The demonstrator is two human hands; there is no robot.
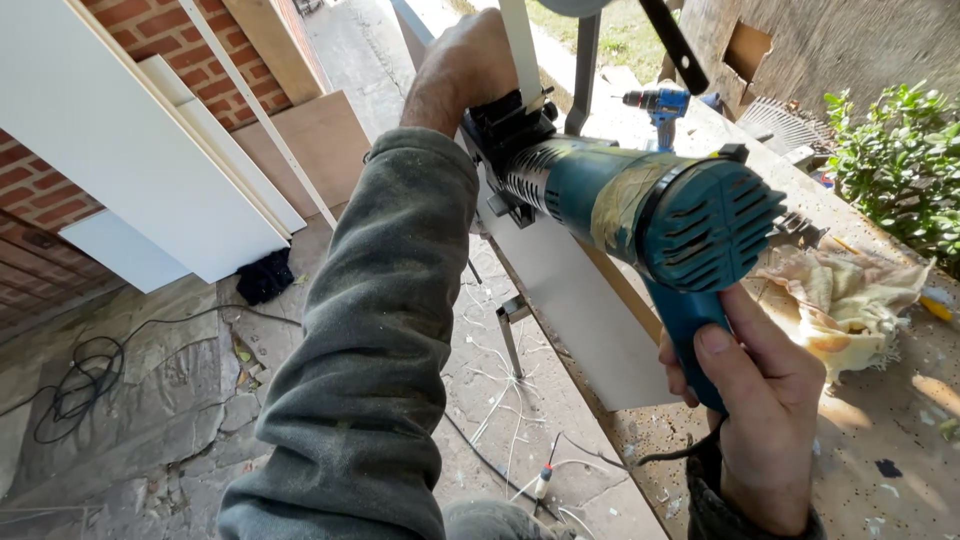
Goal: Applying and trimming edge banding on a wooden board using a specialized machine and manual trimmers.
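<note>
Head view, read left to right. White boards lean against the brick wall at far left, stood on edge so they take little floor space and stay flat; a black cable lies coiled loose on the paved floor below them. Left hand, arm in a dusty grey-green sleeve, reaches forward and is closed over the front end of the teal power tool, beside a narrow white strip that rises past the fingers; this grip appears to steady and guide the nose. The tool is held level above the near edge of the white panel, rear vents toward the camera, tan tape wrapped around its body. Right hand is wrapped tight around the tool's handle from below, thumb up along its side, carrying the weight. The panel lies along the tabletop edge, overhanging, probably so its edge is reachable. Farther right: a crumpled yellowish rag within reach, a blue cordless drill standing behind, green shrub beyond.
</note>
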